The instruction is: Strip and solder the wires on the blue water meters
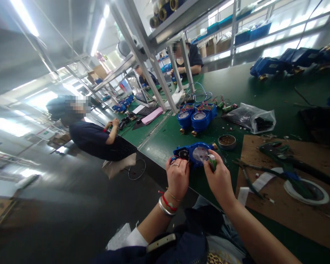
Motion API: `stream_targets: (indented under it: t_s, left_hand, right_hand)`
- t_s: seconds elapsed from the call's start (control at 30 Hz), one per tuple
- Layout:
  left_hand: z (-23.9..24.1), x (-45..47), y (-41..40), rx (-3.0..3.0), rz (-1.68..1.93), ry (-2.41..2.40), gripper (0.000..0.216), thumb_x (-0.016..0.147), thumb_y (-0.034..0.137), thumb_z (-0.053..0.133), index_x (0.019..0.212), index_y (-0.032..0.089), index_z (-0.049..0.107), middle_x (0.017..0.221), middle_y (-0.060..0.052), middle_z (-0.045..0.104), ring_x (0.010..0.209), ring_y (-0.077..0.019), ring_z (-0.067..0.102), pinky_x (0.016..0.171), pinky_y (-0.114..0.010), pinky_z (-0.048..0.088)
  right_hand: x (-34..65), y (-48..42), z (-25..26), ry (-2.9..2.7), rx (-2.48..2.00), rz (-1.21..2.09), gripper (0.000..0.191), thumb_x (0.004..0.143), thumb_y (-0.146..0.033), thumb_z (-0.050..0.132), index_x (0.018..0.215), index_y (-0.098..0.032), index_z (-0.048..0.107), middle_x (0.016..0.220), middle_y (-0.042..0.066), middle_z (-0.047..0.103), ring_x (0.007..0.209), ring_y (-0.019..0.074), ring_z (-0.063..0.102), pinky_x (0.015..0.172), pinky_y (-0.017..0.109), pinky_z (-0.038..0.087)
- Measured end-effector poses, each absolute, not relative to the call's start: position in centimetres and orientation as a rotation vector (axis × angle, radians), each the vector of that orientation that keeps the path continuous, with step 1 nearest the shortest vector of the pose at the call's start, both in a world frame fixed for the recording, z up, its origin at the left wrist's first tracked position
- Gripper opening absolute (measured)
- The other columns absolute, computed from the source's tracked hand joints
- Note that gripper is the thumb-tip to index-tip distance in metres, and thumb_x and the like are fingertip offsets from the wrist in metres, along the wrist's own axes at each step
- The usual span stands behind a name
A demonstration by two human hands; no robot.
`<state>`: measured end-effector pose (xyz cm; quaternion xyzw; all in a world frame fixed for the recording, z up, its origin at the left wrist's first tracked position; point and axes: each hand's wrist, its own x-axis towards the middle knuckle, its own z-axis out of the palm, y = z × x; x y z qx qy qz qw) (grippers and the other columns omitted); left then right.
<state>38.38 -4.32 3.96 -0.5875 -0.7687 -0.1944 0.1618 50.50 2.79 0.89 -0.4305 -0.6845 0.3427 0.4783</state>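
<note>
A blue, elongated meter housing with a round pale dial and a brass end fitting sits at the table edge in front of the person, and everything else is placed from it. At its left end, over an open black compartment, the left hand is bent with curled fingertips close to thin red wires; whether they pinch a wire or merely rest there I cannot tell. Over the dial, the right hand grasps a small green-and-white cylinder between thumb and fingers. Just beyond the housing stand two blue dial meters topped with loose coloured wires; just off its brass end is a round metal tin of brown bits, with a clear plastic bag farther out. To its right, a brown cardboard sheet bears dark-handled pliers and a white ring-shaped roll. The step in hand appears to be handling the cylinder and wires at the open compartment; the next move seemingly calls for a steady housing and fine fingertip control, without straining the leads.
</note>
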Motion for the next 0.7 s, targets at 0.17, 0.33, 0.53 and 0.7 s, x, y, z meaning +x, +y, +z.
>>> stream_targets:
  t_s: [0.17, 0.33, 0.53, 0.7]
  left_hand:
    - [3.7, 38.1, -4.3, -1.654, -0.593, -2.182, 0.014, 0.092, 0.017, 0.048, 0.084, 0.020, 0.060, 0.083, -0.002, 0.063, 0.085, -0.0180, 0.060, 0.104, -0.044, 0.035]
    - [3.6, 38.0, -4.6, -1.633, -0.648, -2.160, 0.009, 0.091, 0.017, 0.051, 0.094, 0.020, 0.059, 0.090, -0.003, 0.065, 0.088, -0.0179, 0.062, 0.103, -0.044, 0.038]
    - [3.7, 37.7, -4.5, -1.691, -0.645, -2.100, 0.013, 0.091, 0.014, 0.049, 0.090, 0.022, 0.059, 0.088, -0.001, 0.066, 0.084, -0.0172, 0.063, 0.102, -0.044, 0.041]
    - [3.5, 37.3, -4.0, -1.680, -0.658, -2.074, 0.016, 0.090, 0.011, 0.048, 0.083, 0.022, 0.059, 0.082, -0.002, 0.066, 0.076, -0.0180, 0.063, 0.095, -0.044, 0.046]
  right_hand:
    - [50.3, 2.7, 1.0, -1.675, -1.087, 0.839, 0.049, 0.090, -0.040, 0.045, 0.129, -0.012, 0.052, 0.122, 0.016, 0.061, 0.106, 0.0307, 0.062, 0.090, 0.041, 0.047]
    - [50.2, 2.7, 0.8, -1.676, -1.089, 0.844, 0.054, 0.089, -0.047, 0.043, 0.129, -0.013, 0.052, 0.124, 0.016, 0.060, 0.108, 0.0317, 0.061, 0.090, 0.042, 0.047]
    - [50.1, 2.8, 0.0, -1.700, -1.103, 0.835, 0.055, 0.089, -0.049, 0.041, 0.131, -0.014, 0.050, 0.126, 0.017, 0.059, 0.107, 0.0336, 0.061, 0.088, 0.045, 0.048]
    - [50.1, 2.8, -0.3, -1.689, -1.086, 0.819, 0.055, 0.089, -0.050, 0.040, 0.129, -0.014, 0.050, 0.126, 0.017, 0.059, 0.107, 0.0341, 0.061, 0.087, 0.045, 0.049]
